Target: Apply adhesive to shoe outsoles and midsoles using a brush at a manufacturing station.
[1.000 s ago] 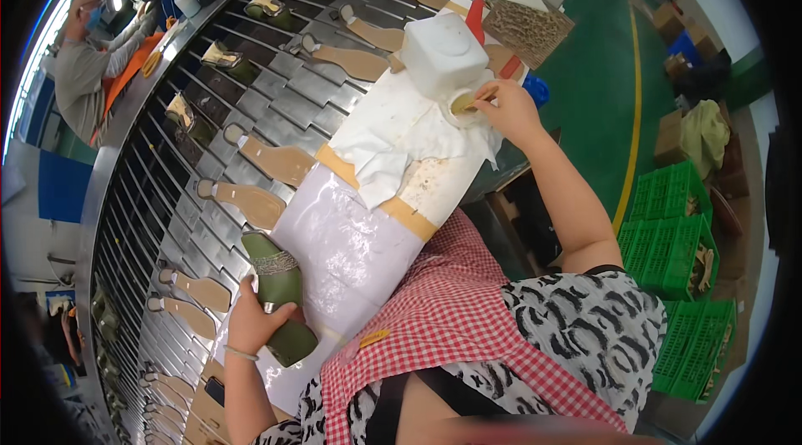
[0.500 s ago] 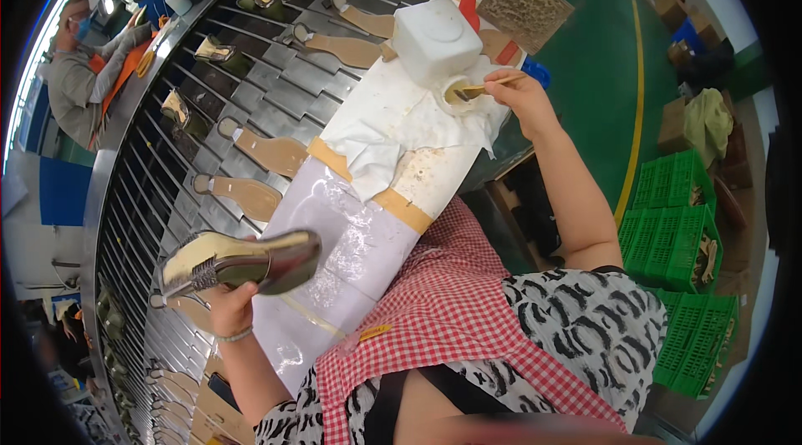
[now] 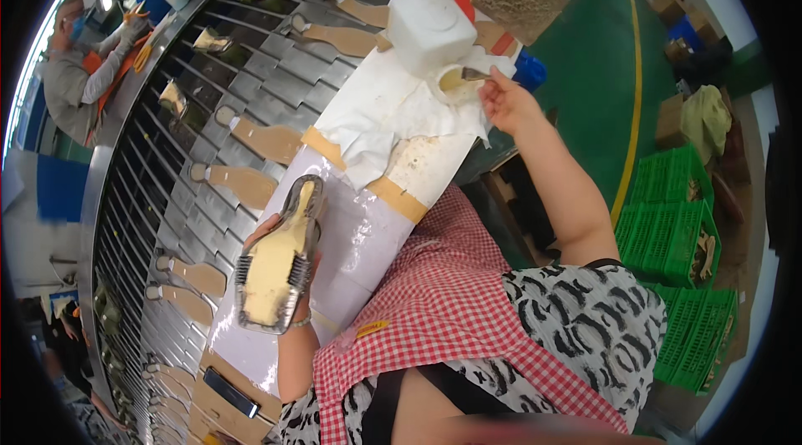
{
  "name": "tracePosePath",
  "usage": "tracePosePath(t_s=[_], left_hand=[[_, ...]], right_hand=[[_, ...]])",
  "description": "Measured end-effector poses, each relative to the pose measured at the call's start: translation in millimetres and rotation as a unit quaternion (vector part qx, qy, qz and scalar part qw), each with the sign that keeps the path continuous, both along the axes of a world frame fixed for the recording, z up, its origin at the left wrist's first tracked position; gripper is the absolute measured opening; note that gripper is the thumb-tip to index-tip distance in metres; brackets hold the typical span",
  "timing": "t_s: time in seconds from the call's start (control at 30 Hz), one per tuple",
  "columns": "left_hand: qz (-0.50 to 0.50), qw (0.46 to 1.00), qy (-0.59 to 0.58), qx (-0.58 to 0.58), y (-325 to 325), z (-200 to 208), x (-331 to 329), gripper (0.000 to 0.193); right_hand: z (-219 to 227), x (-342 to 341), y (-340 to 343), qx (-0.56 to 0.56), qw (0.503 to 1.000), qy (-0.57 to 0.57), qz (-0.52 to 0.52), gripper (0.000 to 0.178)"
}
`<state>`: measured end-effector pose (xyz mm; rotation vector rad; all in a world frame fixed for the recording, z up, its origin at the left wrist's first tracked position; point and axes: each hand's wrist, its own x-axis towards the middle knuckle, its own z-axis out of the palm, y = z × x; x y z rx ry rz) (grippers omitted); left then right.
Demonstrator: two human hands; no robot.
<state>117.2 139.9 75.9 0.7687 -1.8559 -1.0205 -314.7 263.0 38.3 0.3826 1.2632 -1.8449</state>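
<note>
In the head view, the only one we have now, we see a shoe left of centre in the frame, turned with its cream underside toward us and its narrower end pointing up and to the right. Our left hand wraps around it from beneath, some digits showing at its upper left edge and others along its right edge; the palm is hidden behind it. We hold it up in front of a table covered with a shiny pale sheet.

Our right hand, right of the upper centre, has its thumb and fingers pinched together on a small brush. The brush's dark end reaches to the round mouth of a pot with something yellowish inside; we cannot tell whether the bristles touch it. White cloth lies bunched about the pot and spreads toward the middle of the frame, and a white plastic container stands just beside the pot, above and to the left.

To the left, tan insoles lie in pairs on a metal slatted conveyor. At lower left we see a dark phone on a brown board; at right, green crates are stacked on the floor.
</note>
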Motion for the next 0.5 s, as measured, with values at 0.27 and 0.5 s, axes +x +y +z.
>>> tracePosePath(t_s=[0.27, 0.5], left_hand=[[-0.012, 0.991, 0.118, 0.060, 27, -52, -12, 0.070], [-0.011, 0.987, 0.098, 0.126, 46, -81, -18, 0.051]], right_hand=[[49, 26, 38, -0.274, 0.953, 0.069, 0.107, 0.021], [85, 193, 21, -0.265, 0.854, 0.245, 0.375, 0.013]])
